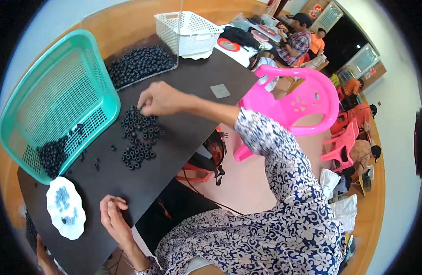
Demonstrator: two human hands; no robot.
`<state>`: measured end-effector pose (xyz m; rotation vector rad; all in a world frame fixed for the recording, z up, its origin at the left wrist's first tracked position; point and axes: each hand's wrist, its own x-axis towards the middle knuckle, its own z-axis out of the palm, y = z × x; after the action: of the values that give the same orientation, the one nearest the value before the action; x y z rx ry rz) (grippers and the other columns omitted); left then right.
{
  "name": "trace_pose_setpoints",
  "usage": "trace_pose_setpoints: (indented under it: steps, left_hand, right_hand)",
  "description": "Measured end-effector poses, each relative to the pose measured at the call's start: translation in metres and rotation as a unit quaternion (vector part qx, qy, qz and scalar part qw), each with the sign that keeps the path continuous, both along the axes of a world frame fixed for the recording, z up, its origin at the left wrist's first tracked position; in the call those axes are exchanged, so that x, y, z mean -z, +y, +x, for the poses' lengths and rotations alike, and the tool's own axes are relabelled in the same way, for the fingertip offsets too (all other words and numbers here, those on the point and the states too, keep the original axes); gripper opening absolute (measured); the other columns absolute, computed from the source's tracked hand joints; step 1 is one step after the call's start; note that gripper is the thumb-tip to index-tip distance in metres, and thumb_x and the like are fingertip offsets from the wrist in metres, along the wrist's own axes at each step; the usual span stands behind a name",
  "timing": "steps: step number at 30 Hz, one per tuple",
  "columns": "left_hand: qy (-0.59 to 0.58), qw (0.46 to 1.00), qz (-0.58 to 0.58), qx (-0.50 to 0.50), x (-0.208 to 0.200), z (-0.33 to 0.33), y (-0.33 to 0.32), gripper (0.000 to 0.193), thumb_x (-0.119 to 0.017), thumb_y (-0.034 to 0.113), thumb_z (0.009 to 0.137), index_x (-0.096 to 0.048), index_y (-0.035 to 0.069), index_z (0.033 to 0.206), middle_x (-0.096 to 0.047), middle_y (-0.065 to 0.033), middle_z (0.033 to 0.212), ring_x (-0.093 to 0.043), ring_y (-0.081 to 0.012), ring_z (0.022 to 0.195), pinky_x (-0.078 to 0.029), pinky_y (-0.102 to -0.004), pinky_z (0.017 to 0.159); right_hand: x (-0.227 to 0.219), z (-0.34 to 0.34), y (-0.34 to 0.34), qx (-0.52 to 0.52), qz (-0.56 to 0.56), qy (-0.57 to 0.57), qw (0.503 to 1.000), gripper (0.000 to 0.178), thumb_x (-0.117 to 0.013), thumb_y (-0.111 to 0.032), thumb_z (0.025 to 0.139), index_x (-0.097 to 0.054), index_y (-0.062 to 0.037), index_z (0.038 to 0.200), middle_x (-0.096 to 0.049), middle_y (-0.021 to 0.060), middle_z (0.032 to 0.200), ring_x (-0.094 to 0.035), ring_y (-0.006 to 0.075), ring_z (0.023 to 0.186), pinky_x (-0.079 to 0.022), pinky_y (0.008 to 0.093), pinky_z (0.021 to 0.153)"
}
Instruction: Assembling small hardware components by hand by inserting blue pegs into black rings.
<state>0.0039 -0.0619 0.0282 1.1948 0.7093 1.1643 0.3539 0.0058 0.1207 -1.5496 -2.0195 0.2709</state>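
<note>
My right hand (163,98) reaches over the far edge of a loose pile of small black ring-shaped parts (138,130) on the dark table (183,91). Its thumb and fingers are pinched together; what they hold, if anything, is too small to make out. Near the table's front edge rests my left hand (114,217), its fingers curled closed, and I cannot see what is inside. To its left lies a white scalloped dish (53,206) with small clear bluish pieces and one black part in it.
A tilted teal basket (111,107) holds small black parts in its lower corner. Behind stand a clear tray of black parts (140,64) and a white basket (188,34). A flat clear square (220,90) lies right. Beyond are a pink chair (307,98) and several people.
</note>
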Motion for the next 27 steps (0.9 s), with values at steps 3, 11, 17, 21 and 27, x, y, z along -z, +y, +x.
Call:
trace_pose_setpoints:
  steps: [3,11,17,21,27]
  left_hand:
    - [0.055,0.998,-0.005,-0.008,0.000,-0.004,0.000,0.027,-0.045,0.019,0.100,-0.056,-0.005,0.105,-0.053,-0.0049,0.071,-0.051,-0.0143,0.077,-0.042,-0.0305,0.082]
    - [0.058,0.998,0.009,0.009,0.005,-0.001,0.003,0.025,-0.046,0.018,0.100,-0.055,-0.004,0.107,-0.055,-0.0049,0.077,-0.051,-0.0122,0.080,-0.041,-0.0267,0.079]
    - [0.039,0.998,0.046,0.006,0.007,-0.005,0.003,0.023,-0.049,0.017,0.099,-0.055,-0.003,0.108,-0.056,-0.0054,0.081,-0.050,-0.0106,0.077,-0.040,-0.0241,0.076]
    - [0.039,0.998,0.044,0.010,0.004,-0.003,0.002,0.022,-0.049,0.016,0.099,-0.055,-0.003,0.107,-0.056,-0.0053,0.081,-0.050,-0.0102,0.076,-0.040,-0.0235,0.076]
    - [0.032,0.999,0.025,0.008,0.004,-0.002,0.001,0.019,-0.047,0.012,0.098,-0.054,-0.003,0.108,-0.055,-0.0052,0.081,-0.049,-0.0096,0.075,-0.040,-0.0228,0.075]
  right_hand:
    - [-0.027,0.028,0.058,0.087,-0.098,0.084,0.988,0.021,-0.070,-0.023,0.072,-0.075,-0.0057,0.084,-0.069,0.0081,0.068,-0.065,0.0145,0.056,-0.055,0.0303,0.060]
    - [-0.012,0.020,0.068,0.181,0.042,0.106,0.977,0.026,-0.070,-0.022,0.075,-0.073,-0.0021,0.092,-0.070,0.0099,0.069,-0.067,0.0156,0.064,-0.054,0.0321,0.065]
    - [0.008,-0.080,-0.036,0.062,0.163,0.212,0.962,0.015,-0.066,-0.015,0.080,-0.067,-0.0011,0.074,-0.066,0.0056,0.064,-0.061,0.0092,0.057,-0.049,0.0270,0.056]
    - [0.033,-0.141,-0.096,-0.007,0.091,0.296,0.951,0.013,-0.069,-0.011,0.080,-0.066,0.0005,0.076,-0.061,0.0062,0.060,-0.054,0.0088,0.052,-0.044,0.0260,0.051]
    - [0.073,-0.156,-0.104,-0.018,0.060,0.313,0.948,0.014,-0.068,-0.011,0.081,-0.066,0.0026,0.079,-0.060,0.0076,0.060,-0.053,0.0095,0.052,-0.042,0.0267,0.049]
